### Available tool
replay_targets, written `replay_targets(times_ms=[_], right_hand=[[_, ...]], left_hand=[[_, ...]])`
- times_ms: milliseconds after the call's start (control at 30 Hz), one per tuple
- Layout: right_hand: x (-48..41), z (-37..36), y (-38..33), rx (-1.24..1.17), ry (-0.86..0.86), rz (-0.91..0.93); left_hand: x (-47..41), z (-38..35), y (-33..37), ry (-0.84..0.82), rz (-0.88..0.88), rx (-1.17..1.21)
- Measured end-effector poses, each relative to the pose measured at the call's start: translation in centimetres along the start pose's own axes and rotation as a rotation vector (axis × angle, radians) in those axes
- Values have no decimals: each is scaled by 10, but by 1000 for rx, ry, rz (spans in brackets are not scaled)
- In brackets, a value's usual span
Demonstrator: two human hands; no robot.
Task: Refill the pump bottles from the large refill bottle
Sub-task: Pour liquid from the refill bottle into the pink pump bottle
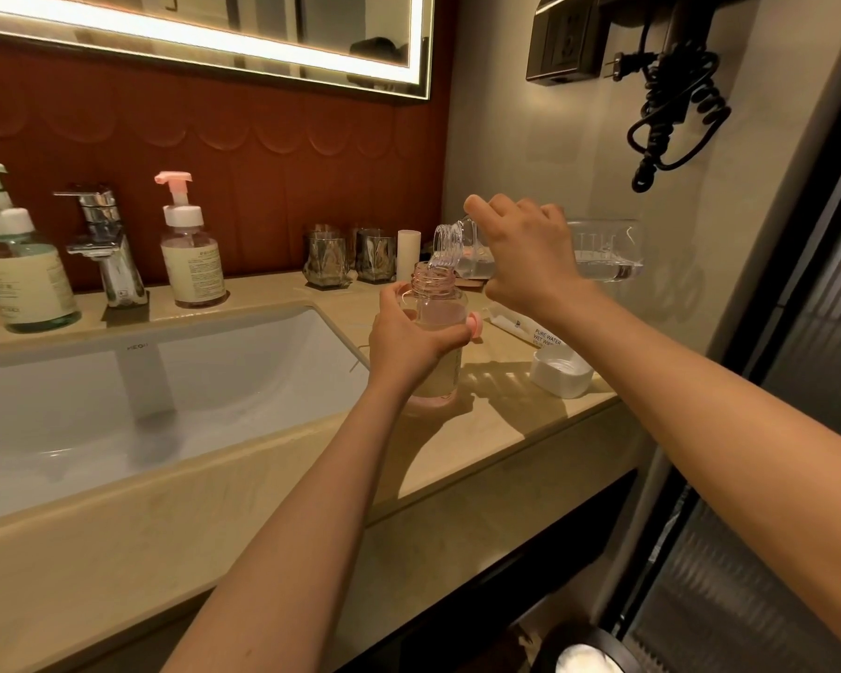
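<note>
My right hand [525, 264] grips the large clear refill bottle [603, 250], tipped on its side with its mouth over the open neck of a pink bottle. My left hand [409, 342] holds that pink bottle [440, 313] upright on the counter, right of the sink. Its pump head is off; a pink part [475, 325] shows beside my fingers. The bottle holds pale liquid in its lower part. Two other pump bottles stand at the back: a pink-pump one [190, 255] and a green-pump one [18, 264].
A white sink basin [166, 395] lies to the left under a chrome tap [108, 245]. Two glass tumblers [348, 257] and a white tube stand at the back. A white cap [559, 371] and a wet-wipe packet [530, 330] lie on the counter [506, 420] to the right. A coiled cord [676, 104] hangs on the wall.
</note>
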State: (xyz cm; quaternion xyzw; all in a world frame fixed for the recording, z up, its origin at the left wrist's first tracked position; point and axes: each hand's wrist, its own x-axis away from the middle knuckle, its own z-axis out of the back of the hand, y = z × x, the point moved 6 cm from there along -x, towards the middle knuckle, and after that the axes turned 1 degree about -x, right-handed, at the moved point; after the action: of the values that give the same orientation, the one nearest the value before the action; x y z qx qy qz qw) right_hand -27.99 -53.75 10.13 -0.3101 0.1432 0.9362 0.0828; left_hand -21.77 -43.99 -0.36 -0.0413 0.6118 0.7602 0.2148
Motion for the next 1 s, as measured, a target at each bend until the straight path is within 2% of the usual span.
replay_targets(times_ms=[1000], right_hand=[[0,-1,0,16,-3,8]], left_hand=[[0,0,0,4,2,-11]])
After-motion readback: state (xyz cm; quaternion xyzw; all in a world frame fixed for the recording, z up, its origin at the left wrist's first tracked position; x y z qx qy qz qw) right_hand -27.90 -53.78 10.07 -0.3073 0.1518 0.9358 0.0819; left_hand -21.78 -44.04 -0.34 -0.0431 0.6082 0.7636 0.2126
